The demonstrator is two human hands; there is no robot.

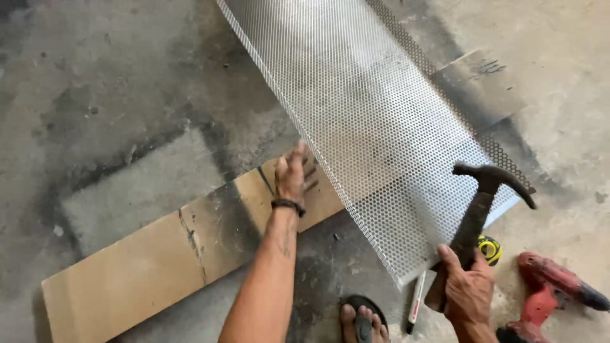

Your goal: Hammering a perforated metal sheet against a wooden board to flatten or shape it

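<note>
Stained grey concrete floor carries a long white perforated metal sheet, running from upper left down to lower right, its left edge over a brown wooden board. Left hand, nearer, presses flat there; right hand clamps a dark claw hammer by the sheet's near corner.

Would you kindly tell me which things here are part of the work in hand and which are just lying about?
In use:
perforated metal sheet, pressed by the left hand
wooden board under the sheet's edge
hammer, gripped in the right hand

Lying about:
red power drill
yellow tape measure
marker pen
</note>
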